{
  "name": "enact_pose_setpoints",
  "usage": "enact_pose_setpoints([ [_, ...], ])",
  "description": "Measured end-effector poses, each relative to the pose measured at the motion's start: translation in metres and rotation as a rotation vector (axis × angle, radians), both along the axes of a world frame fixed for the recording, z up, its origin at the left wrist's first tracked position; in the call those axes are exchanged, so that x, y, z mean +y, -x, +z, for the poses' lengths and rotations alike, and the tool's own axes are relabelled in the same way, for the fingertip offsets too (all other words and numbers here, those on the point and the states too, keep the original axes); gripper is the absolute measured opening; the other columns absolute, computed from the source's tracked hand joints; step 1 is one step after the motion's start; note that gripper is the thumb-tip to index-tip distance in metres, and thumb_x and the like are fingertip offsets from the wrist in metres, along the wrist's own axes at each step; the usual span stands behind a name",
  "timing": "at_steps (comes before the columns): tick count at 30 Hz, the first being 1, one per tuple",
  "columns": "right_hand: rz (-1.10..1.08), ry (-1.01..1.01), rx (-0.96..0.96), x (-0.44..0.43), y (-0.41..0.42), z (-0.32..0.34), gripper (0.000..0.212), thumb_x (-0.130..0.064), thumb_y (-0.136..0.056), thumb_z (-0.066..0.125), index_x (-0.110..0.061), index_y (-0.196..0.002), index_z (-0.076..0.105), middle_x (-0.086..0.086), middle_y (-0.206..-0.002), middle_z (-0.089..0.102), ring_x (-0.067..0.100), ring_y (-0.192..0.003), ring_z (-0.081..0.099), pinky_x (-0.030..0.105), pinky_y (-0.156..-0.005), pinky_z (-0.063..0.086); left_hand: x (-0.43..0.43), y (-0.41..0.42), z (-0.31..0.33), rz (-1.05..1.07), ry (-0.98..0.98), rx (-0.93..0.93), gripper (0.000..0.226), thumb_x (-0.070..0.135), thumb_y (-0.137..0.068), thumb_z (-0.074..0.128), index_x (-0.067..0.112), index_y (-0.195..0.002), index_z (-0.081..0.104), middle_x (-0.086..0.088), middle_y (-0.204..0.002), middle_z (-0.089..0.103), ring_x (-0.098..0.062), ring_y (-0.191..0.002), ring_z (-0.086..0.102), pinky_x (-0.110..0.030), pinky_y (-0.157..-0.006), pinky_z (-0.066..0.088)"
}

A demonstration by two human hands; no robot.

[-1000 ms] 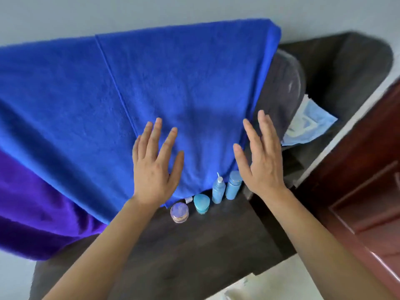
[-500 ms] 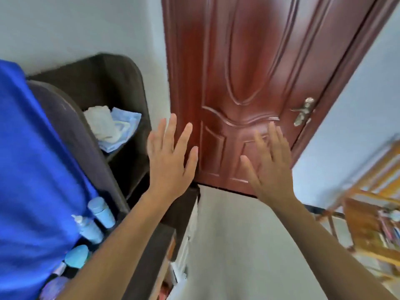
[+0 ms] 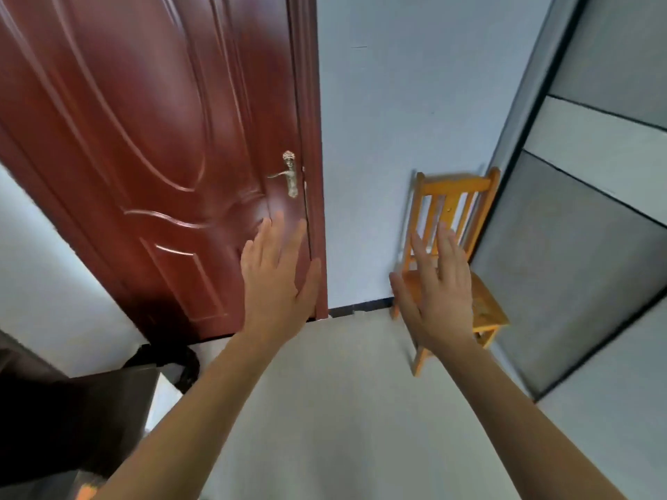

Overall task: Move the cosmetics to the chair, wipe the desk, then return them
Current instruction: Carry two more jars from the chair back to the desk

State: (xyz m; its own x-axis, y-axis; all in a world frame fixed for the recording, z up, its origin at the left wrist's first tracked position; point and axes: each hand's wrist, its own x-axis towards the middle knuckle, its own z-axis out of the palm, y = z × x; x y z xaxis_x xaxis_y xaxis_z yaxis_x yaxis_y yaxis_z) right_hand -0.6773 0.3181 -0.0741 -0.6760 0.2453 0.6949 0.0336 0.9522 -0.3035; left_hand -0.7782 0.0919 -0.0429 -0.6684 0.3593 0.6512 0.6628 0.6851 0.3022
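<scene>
Compared with the view half a second earlier, the scene has swung right: the blue cloth and the row of bottles have left the picture, the red door [image 3: 151, 146] has slid to the left, and the wooden chair [image 3: 455, 261] now stands in full at the far right, against the wall beside a grey cabinet [image 3: 584, 247]. Both hands remain raised, palms forward. The left hand [image 3: 276, 279] is spread flat and empty before the door's lower edge; the right hand [image 3: 438, 294] is likewise splayed and empty, overlapping the chair's back and seat in the picture, though not evidently touching it. The cosmetics are out of view, presumably on the dark desk [image 3: 72, 420] whose corner shows at near left. The step in hand appears to be locating the chair; done well, it means confirming the seat is bare and level, then returning for the bottles and carrying them upright. No container shows here, so contents cannot be told. The chair seat seems unoccupied, though blur limits certainty.
</scene>
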Motion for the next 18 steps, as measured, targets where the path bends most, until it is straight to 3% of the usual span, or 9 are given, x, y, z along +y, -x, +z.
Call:
enact_pose_setpoints([
  [4, -0.104, 0.004, -0.064, 0.103, -0.029, -0.010, 0.064, -0.047, -0.101, 0.050, -0.020, -0.157, 0.032, 0.014, -0.167, 0.015, 0.033, -0.154, 0.013, 0.061, -0.116, 0.028, 0.112, -0.010, -0.009, -0.131, 0.028, -0.017, 0.057, 0.043, -0.099, 0.044, 0.020, -0.150, 0.040, -0.011, -0.162, 0.025, -0.033, -0.150, 0.021, -0.058, -0.115, 0.022],
  [12, -0.272, 0.057, -0.259, 0.248, -0.029, -0.039, 0.072, -0.057, -0.100, 0.045, -0.029, -0.160, 0.016, 0.001, -0.168, -0.005, 0.021, -0.156, -0.004, 0.040, -0.124, 0.003, 0.263, 0.022, -0.054, -0.286, 0.054, -0.124, 0.058, 0.044, -0.100, 0.044, 0.021, -0.152, 0.036, -0.010, -0.164, 0.021, -0.030, -0.152, 0.016, -0.064, -0.114, 0.023],
  [16, -0.316, 0.075, -0.319, 0.307, 0.006, -0.050, 0.079, -0.063, -0.098, 0.041, -0.035, -0.159, 0.000, 0.005, -0.169, -0.001, 0.024, -0.156, 0.000, 0.043, -0.124, 0.008, 0.338, 0.073, -0.072, -0.349, 0.057, -0.154, 0.058, 0.048, -0.100, 0.039, 0.025, -0.153, 0.034, -0.008, -0.164, 0.020, -0.029, -0.152, 0.015, -0.063, -0.115, 0.023],
  [18, -0.342, 0.085, -0.348, 0.343, 0.034, -0.049, 0.081, -0.066, -0.096, 0.038, -0.034, -0.160, 0.000, 0.006, -0.169, 0.000, 0.025, -0.156, 0.003, 0.047, -0.124, 0.014, 0.381, 0.109, -0.077, -0.369, 0.065, -0.155, 0.058, 0.050, -0.101, 0.037, 0.027, -0.153, 0.032, -0.007, -0.164, 0.020, -0.029, -0.152, 0.016, -0.063, -0.116, 0.023],
])
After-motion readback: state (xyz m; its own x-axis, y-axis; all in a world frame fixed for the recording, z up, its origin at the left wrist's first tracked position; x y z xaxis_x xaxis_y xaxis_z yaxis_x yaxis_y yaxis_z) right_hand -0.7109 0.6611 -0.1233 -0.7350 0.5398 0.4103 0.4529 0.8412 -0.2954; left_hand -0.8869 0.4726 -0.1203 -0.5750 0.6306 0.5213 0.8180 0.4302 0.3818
